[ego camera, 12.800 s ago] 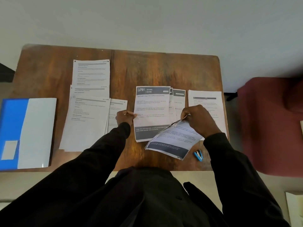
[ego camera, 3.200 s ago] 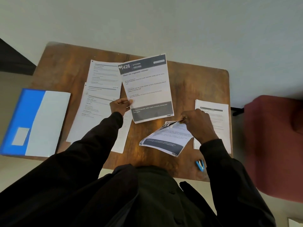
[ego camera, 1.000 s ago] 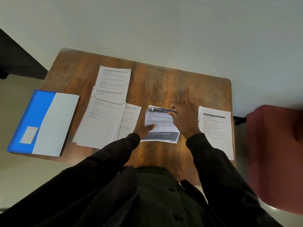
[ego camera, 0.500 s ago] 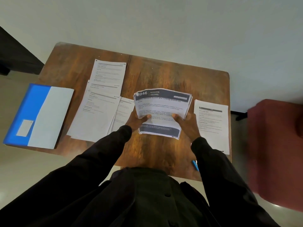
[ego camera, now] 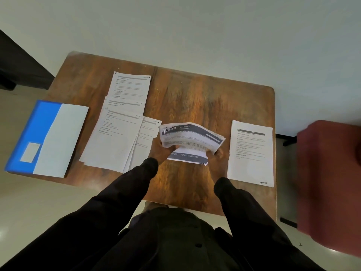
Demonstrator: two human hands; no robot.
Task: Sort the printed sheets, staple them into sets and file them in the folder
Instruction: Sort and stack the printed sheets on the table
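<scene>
Printed sheets lie in three groups on a brown wooden table (ego camera: pixel 195 94), all set portrait with their long axes running away from the person and their headings at the far end. A blue and white folder (ego camera: pixel 48 137) lies closed at the left edge of the table, its long axis the same way, tilted slightly, with a pale blank label on the blue part. Beside it is a fanned pile of sheets (ego camera: pixel 115 141), overlapping one another, with grey heading bars and text too small to read. A single white sheet (ego camera: pixel 251 153) lies flat near the right edge.

Between those two, lifted off the wood, is a bundle of sheets (ego camera: pixel 189 137), bowed so that it looks short. Its dark heading band faces up and slopes down to the right. It reads "946" and "KITCHEN"; a dark footer band shows nearest the person.

The left hand (ego camera: pixel 158 151) grips the bundle's left edge. The right hand (ego camera: pixel 217 153) grips its right edge, fingers mostly hidden by paper.
</scene>
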